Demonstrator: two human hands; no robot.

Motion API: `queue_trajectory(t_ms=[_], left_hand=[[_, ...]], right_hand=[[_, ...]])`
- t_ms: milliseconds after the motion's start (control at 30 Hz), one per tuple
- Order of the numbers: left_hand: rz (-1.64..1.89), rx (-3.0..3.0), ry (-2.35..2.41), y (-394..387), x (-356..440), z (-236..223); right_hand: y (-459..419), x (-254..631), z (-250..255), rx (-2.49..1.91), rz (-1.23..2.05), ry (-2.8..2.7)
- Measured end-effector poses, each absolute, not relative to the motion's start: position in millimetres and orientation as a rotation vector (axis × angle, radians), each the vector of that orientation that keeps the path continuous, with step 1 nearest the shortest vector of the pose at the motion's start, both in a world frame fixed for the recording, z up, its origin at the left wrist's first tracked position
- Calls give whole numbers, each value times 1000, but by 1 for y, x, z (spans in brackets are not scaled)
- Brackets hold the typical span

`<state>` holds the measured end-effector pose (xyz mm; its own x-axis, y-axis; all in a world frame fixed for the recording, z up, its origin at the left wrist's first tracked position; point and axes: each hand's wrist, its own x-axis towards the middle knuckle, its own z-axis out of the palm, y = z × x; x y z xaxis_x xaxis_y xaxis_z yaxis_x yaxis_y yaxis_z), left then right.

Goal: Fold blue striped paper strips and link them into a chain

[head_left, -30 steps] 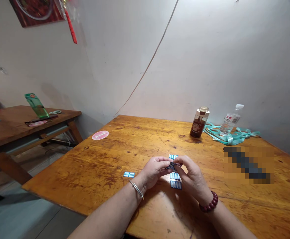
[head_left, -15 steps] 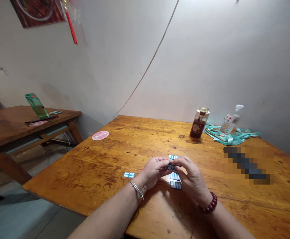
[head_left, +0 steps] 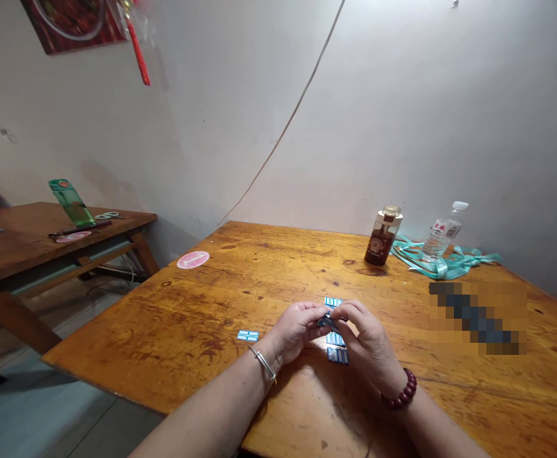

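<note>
Between my two hands is a small sheet of blue-bordered label stickers [head_left: 328, 321], partly covered by fingers. My left hand [head_left: 297, 327] pinches its left side, thumb on top. The fingertips of my right hand [head_left: 366, 340] are closed on its right side. Below and behind them, more blue-and-white sticker sheets lie in a column on the table: one at the far end [head_left: 333, 301], one in the middle [head_left: 335, 339] partly under my right hand, and one nearest me [head_left: 338, 355]. Another sheet [head_left: 248, 335] lies left of my left wrist.
On the wooden table [head_left: 259, 267] stand a brown drink bottle [head_left: 383, 235] and a clear water bottle [head_left: 443, 232] among turquoise ribbon [head_left: 450, 270]. A blurred-out dark object [head_left: 476, 318] lies at right, a pink round sticker [head_left: 193, 259] at left. A second table [head_left: 15, 248] holds a green bottle [head_left: 71, 203].
The fingers have shifted very slightly around the held sticker sheet, whose tilt differs a little. Everything else stays in place.
</note>
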<state>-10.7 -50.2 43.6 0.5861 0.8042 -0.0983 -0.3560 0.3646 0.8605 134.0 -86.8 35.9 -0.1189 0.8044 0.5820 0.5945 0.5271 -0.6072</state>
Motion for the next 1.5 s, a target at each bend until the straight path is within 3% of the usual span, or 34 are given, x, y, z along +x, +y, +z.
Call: queue_trajectory(t_ms=[333, 567, 700, 1500], left_hand=[[809, 961, 601, -50, -9, 41], [821, 896, 714, -46, -10, 38], [815, 890, 718, -46, -9, 39], [851, 926, 760, -43, -10, 32]], right_hand=[[-89, 132, 42, -1209, 379, -1761], [-84, 134, 34, -1214, 1008, -1398], [-83, 136, 34, -1191, 1151, -1273], [-80, 140, 36, -1118, 1246, -1168]])
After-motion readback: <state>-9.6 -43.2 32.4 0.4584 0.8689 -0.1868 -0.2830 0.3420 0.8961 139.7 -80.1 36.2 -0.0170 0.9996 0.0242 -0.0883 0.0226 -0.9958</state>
